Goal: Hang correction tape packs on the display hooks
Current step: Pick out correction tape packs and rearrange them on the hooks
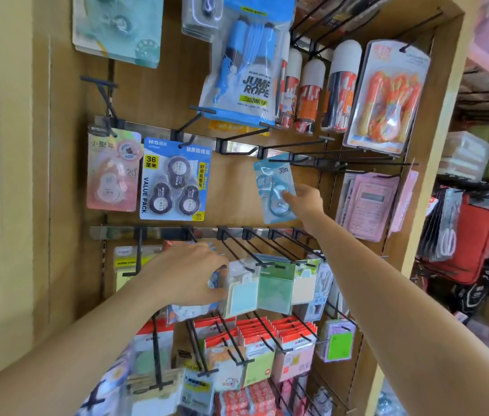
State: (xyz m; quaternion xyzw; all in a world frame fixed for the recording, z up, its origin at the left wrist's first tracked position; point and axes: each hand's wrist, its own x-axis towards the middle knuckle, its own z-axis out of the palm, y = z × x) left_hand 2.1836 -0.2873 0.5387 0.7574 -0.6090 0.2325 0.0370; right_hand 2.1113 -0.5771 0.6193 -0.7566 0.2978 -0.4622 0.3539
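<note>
"JUMP ROPE" stands in dark capitals on the blue-and-white jump rope bag point(246, 85). The blue three-roll correction tape card point(174, 181) reads "36" in a yellow box, "VALUE PACK" down its left edge and "12m" at its lower right corner. The light-blue correction tape pack point(271, 178), pinched by the right hand point(306, 202), carries "30m" near its top. Other print is too blurred to read.

2 bare hands in view: L hand point(189, 274) + R hand point(306, 202), wrists bare too. L forearm point(87, 334) & R forearm point(387, 280) bare right to the frame edge, slim, smooth. Nails too blurred to tell. Blurred white/blue printed patch point(102, 388) w/ dark marks under L forearm, bottom left. Maybe cloth, can't tell if it's worn.
</note>
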